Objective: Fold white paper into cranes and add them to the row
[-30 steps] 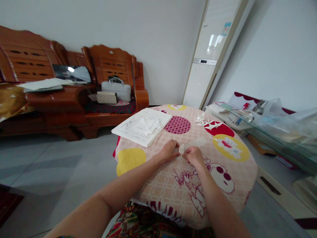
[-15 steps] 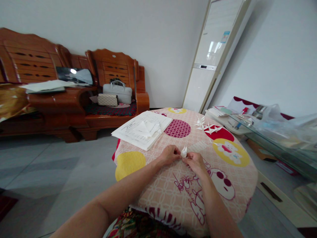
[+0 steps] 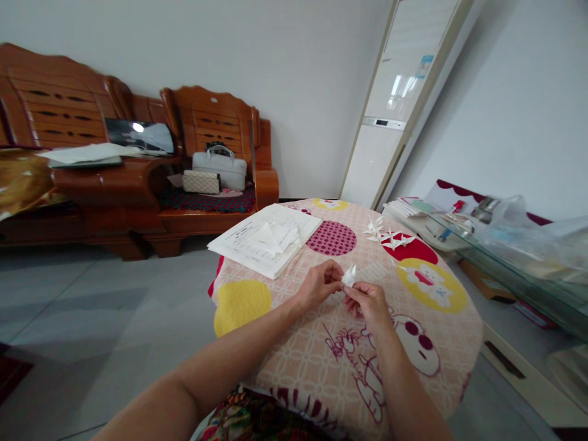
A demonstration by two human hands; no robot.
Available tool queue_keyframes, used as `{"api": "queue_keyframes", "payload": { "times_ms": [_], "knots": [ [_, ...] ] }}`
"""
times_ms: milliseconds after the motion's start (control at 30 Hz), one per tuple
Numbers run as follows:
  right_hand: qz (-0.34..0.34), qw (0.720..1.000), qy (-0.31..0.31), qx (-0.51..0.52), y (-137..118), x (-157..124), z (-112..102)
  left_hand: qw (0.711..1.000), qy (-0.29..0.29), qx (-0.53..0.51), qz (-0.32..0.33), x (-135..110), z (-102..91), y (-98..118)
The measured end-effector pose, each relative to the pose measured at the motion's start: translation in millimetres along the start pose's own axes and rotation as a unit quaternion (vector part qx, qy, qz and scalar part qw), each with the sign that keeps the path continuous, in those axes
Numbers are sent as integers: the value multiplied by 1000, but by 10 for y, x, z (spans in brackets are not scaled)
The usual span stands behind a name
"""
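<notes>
A small piece of folded white paper point(image 3: 350, 275) with pointed tips stands up between my two hands, just above the tablecloth. My left hand point(image 3: 321, 283) pinches it from the left, fingers curled at its lower edge. From the right, my right hand point(image 3: 367, 301) grips its base between thumb and fingers. Several folded paper cranes point(image 3: 388, 236) lie in a group farther back on the right. A stack of printed paper sheets point(image 3: 239, 245), topped by loose white pieces point(image 3: 274, 236), sits at the table's back left.
The round table has a patterned tablecloth point(image 3: 294, 355). To the right, a glass shelf point(image 3: 496, 257) carries papers and a plastic bag point(image 3: 509, 214). Behind stand a wooden armchair point(image 3: 266, 190) with bags on its seat and a tall white cabinet-like unit point(image 3: 362, 165).
Both hands and the folded paper have shifted slightly right in view. My left hand's fingers are raised a little, and the right hand's fingers have curled under more.
</notes>
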State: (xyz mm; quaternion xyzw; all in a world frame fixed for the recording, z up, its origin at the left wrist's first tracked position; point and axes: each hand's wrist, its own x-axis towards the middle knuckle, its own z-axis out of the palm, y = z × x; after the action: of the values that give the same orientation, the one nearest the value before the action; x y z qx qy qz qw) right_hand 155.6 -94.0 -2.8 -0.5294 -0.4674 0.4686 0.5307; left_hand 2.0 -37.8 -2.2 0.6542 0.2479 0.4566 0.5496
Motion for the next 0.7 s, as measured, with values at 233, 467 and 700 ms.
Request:
{"api": "queue_keyframes", "payload": {
  "times_ms": [233, 467, 700],
  "knots": [
    [31, 999, -2, 23, -45, -16, 13, 994, -2, 102, 30, -16, -22, 54],
    [25, 1000, -10, 8, -31, -20, 14, 994, -21, 104, -15, -7, -33, 15],
    [6, 1000, -7, -2, 12, -1, 15, 995, -9, 101, -12, -9, -46, 25]
  ]
}}
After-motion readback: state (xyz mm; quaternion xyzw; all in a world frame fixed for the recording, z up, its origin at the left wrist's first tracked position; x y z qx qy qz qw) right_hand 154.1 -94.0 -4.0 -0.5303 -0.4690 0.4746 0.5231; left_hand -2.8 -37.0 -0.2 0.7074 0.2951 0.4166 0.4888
